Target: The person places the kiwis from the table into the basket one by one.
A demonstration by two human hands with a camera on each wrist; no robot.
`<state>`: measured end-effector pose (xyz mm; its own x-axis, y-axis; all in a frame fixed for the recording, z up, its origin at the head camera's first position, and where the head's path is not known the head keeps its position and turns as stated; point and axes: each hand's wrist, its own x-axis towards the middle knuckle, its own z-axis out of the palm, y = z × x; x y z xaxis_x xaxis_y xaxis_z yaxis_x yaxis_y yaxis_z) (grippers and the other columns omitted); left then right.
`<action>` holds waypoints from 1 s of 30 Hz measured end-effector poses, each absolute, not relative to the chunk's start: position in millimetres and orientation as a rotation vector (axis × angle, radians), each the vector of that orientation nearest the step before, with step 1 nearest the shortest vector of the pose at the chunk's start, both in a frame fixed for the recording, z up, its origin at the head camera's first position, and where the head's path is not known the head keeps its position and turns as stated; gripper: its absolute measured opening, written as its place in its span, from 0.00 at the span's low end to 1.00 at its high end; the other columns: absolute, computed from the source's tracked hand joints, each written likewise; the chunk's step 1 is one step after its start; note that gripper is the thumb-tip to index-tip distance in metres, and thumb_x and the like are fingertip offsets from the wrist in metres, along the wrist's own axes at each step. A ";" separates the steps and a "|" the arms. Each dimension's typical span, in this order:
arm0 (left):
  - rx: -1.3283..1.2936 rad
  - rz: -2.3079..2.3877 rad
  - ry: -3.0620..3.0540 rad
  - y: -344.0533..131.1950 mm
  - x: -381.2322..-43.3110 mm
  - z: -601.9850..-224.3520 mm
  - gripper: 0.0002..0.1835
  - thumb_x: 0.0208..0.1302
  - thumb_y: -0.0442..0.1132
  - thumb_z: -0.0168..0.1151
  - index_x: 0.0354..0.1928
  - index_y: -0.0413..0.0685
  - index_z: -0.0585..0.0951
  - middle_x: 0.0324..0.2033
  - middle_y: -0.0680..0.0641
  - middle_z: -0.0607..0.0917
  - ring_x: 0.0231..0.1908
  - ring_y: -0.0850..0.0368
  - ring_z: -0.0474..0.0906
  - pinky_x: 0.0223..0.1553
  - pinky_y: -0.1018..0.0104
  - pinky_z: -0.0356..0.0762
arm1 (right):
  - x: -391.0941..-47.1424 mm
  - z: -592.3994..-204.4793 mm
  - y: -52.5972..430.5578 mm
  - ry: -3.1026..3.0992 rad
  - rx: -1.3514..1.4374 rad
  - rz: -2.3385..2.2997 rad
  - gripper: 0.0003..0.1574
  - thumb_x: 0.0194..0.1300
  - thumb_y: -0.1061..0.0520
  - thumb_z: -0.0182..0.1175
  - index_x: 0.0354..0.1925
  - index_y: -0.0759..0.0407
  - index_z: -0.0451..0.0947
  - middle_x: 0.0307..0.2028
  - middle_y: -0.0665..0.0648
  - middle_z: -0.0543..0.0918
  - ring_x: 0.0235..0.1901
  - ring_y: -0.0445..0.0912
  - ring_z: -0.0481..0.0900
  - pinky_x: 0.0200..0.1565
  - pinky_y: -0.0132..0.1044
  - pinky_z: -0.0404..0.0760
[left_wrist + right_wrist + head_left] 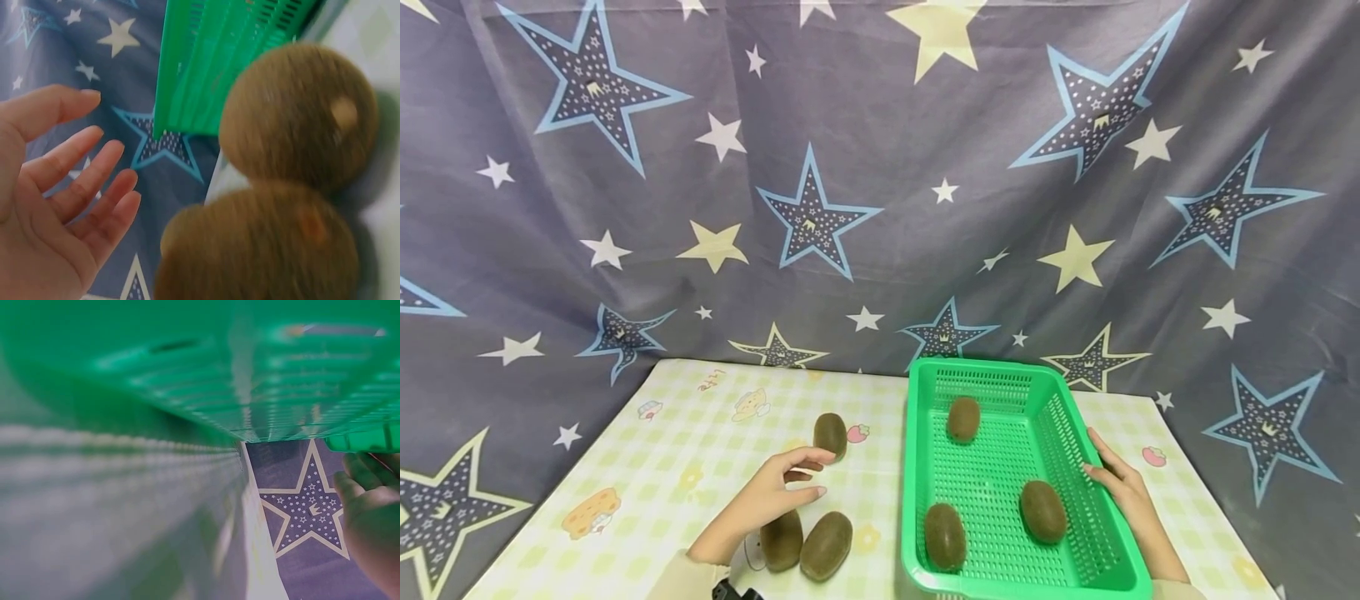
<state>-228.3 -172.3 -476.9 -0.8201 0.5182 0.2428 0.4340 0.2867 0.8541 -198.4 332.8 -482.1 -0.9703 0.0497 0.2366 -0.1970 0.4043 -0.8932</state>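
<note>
Hovering by the far kiwi (828, 430) on the tablecloth (700, 467) L of the basket (988, 471), L hand (778, 487) has fingers loose, empty; R hand (1126, 492) touches basket, grip unclear. Best: gentle fingertip hold, basket steady.

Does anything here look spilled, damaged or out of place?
Nothing stands out: three kiwis lie in the green basket, three other kiwis on the patterned tablecloth, with no visible spill or damage.
</note>
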 end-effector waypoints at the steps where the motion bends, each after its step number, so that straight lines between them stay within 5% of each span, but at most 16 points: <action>1: 0.914 1.578 2.454 -175.6 -227.2 -478.5 0.23 0.60 0.38 0.63 0.58 0.41 0.73 0.54 0.38 0.77 0.50 0.63 0.72 0.53 0.65 0.75 | -198.5 -482.2 332.6 -2.440 0.123 1.597 0.35 0.70 0.56 0.51 0.71 0.55 0.54 0.66 0.33 0.59 0.52 0.11 0.57 0.50 0.09 0.59; 5: 0.920 1.544 2.476 -187.8 -223.8 -484.6 0.25 0.60 0.38 0.63 0.59 0.39 0.72 0.55 0.37 0.76 0.52 0.62 0.72 0.54 0.68 0.73 | -199.0 -482.1 332.4 -2.446 0.106 1.623 0.35 0.70 0.56 0.51 0.72 0.51 0.54 0.67 0.35 0.58 0.52 0.11 0.57 0.50 0.10 0.60; 11: 0.918 1.491 2.519 -199.5 -221.5 -492.6 0.24 0.61 0.36 0.62 0.59 0.44 0.71 0.56 0.37 0.76 0.55 0.42 0.71 0.56 0.66 0.71 | -199.6 -483.0 332.5 -2.403 0.164 1.628 0.35 0.69 0.59 0.51 0.70 0.66 0.53 0.60 0.22 0.61 0.53 0.11 0.57 0.50 0.10 0.60; 18: 0.860 1.493 2.498 -208.6 -220.6 -497.9 0.25 0.61 0.36 0.61 0.61 0.44 0.71 0.58 0.36 0.75 0.56 0.46 0.71 0.57 0.58 0.71 | -198.9 -484.4 333.0 -2.408 0.157 1.603 0.35 0.70 0.58 0.51 0.70 0.64 0.54 0.59 0.21 0.61 0.52 0.11 0.57 0.49 0.09 0.60; 25: 0.899 1.481 2.430 -218.2 -215.6 -504.6 0.29 0.61 0.38 0.62 0.64 0.43 0.67 0.61 0.33 0.70 0.59 0.56 0.70 0.58 0.63 0.70 | -200.5 -484.7 332.6 -2.372 0.205 1.621 0.34 0.69 0.61 0.51 0.69 0.66 0.54 0.59 0.21 0.62 0.53 0.12 0.58 0.50 0.10 0.60; 30: 0.879 1.417 2.416 -223.3 -210.4 -509.2 0.34 0.60 0.39 0.63 0.67 0.43 0.62 0.63 0.32 0.67 0.61 0.44 0.66 0.59 0.51 0.70 | -200.1 -484.7 333.6 -2.385 0.205 1.597 0.34 0.69 0.60 0.51 0.69 0.68 0.55 0.60 0.22 0.61 0.54 0.12 0.57 0.50 0.09 0.59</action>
<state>-210.4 -223.3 -509.2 -0.8013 0.5866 0.1174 0.3889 0.3616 0.8473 -200.1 333.6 -484.7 -0.9553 0.0292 0.2941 -0.2608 0.3849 -0.8853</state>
